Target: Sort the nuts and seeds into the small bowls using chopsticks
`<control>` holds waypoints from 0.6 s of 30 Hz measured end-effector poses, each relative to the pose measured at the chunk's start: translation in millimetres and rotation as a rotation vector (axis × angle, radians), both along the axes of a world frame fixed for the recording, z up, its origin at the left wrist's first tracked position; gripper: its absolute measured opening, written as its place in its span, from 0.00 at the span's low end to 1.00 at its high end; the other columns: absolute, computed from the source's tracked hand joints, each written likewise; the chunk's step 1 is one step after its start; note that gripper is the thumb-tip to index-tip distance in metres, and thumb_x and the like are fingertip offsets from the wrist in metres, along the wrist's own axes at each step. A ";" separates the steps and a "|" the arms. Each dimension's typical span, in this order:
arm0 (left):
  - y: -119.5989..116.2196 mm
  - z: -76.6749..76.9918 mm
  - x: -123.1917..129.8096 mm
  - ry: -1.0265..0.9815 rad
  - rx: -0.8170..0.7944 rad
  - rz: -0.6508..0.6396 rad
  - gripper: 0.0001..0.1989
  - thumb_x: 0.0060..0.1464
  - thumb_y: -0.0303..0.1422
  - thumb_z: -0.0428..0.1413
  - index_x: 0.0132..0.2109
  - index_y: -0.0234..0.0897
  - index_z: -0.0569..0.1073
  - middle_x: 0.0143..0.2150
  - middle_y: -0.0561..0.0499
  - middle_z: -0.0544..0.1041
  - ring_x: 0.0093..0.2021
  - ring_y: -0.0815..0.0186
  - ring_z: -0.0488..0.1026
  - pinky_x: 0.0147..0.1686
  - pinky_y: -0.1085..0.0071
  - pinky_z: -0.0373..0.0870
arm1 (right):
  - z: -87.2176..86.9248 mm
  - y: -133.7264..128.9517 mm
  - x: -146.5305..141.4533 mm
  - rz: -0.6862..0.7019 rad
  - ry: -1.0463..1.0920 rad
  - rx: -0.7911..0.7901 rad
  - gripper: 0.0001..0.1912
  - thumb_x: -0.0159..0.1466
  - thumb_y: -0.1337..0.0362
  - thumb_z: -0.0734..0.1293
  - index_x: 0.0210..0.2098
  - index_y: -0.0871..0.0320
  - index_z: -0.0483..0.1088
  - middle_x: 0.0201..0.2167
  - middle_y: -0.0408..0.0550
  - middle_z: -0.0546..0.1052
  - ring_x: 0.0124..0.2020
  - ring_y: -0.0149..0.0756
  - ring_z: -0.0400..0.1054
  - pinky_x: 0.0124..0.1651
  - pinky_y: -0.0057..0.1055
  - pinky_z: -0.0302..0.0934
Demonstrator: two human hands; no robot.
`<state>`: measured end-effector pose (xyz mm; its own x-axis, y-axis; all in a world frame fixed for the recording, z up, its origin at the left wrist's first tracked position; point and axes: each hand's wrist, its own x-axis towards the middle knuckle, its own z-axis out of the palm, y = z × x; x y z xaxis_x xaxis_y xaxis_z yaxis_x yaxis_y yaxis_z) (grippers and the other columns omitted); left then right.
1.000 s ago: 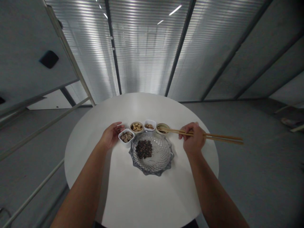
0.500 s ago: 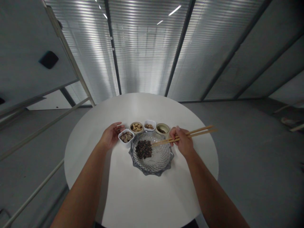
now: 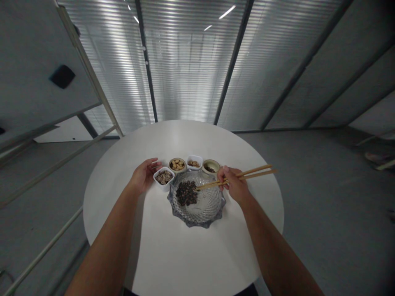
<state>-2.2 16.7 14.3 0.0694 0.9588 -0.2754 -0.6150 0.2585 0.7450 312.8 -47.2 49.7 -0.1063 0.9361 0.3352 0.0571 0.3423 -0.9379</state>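
We see a round white table (image 3: 173,263) on a grey floor (image 3: 314,189), facing tall windows with blinds (image 3: 188,82). In our right hand (image 3: 233,183) we grip the chopsticks (image 3: 210,185), their tips over the glass bowl (image 3: 211,199) at the edge of the dark seeds (image 3: 187,193). The bowl lies between our hands; our left hand (image 3: 143,176), loosely open and holding nothing, is at the left white dish (image 3: 164,187), though we cannot tell whether they touch. We count two chopsticks, one bowl, two white dishes and two round tan dishes (image 3: 211,162); the seeds are too small to count
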 end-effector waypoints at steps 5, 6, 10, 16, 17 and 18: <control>0.3 -2.0 -2.2 -0.009 0.018 -0.007 0.08 0.51 0.29 0.57 0.40 0.32 0.75 0.34 0.44 0.78 0.30 0.61 0.76 0.31 0.67 0.73 | 3.8 -0.2 5.9 -0.014 0.027 0.011 0.26 0.62 0.46 0.60 0.16 0.58 0.64 0.10 0.40 0.61 0.12 0.27 0.54 0.17 0.27 0.44; 0.5 -2.5 -2.3 -0.009 0.019 -0.004 0.08 0.51 0.29 0.57 0.40 0.32 0.75 0.34 0.44 0.78 0.30 0.62 0.76 0.30 0.67 0.73 | 4.6 0.0 7.2 -0.013 0.027 0.006 0.26 0.62 0.46 0.60 0.16 0.58 0.64 0.10 0.40 0.61 0.12 0.27 0.54 0.17 0.27 0.44; 0.8 -2.4 -1.8 -0.022 0.003 0.001 0.09 0.51 0.28 0.57 0.41 0.32 0.75 0.34 0.44 0.78 0.30 0.62 0.76 0.29 0.68 0.73 | 6.2 0.7 10.5 -0.004 0.005 -0.013 0.25 0.61 0.47 0.61 0.15 0.58 0.64 0.09 0.40 0.61 0.12 0.28 0.54 0.17 0.27 0.45; -1.3 1.5 -0.1 -0.009 0.012 0.006 0.09 0.51 0.28 0.57 0.41 0.32 0.74 0.34 0.44 0.77 0.30 0.62 0.76 0.30 0.67 0.73 | 4.9 1.1 9.0 0.005 -0.028 -0.019 0.25 0.63 0.47 0.60 0.17 0.58 0.65 0.10 0.40 0.61 0.13 0.28 0.56 0.17 0.27 0.48; -1.6 1.8 0.1 -0.006 0.013 0.004 0.09 0.51 0.28 0.56 0.41 0.32 0.74 0.34 0.44 0.77 0.30 0.62 0.76 0.30 0.67 0.73 | 4.4 1.3 8.6 0.008 -0.026 -0.020 0.26 0.63 0.47 0.60 0.17 0.58 0.65 0.10 0.40 0.62 0.13 0.28 0.56 0.17 0.27 0.48; -1.7 2.1 0.3 -0.006 0.014 0.000 0.08 0.51 0.28 0.56 0.40 0.32 0.74 0.34 0.44 0.77 0.30 0.62 0.76 0.30 0.67 0.73 | 3.8 1.5 8.3 0.010 -0.023 -0.024 0.26 0.63 0.47 0.60 0.17 0.58 0.65 0.10 0.40 0.62 0.13 0.28 0.56 0.17 0.26 0.48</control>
<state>-1.9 15.0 16.3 0.0705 0.9627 -0.2611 -0.6194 0.2475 0.7450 321.1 -45.7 53.5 -0.1229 0.9428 0.3098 0.0758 0.3202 -0.9443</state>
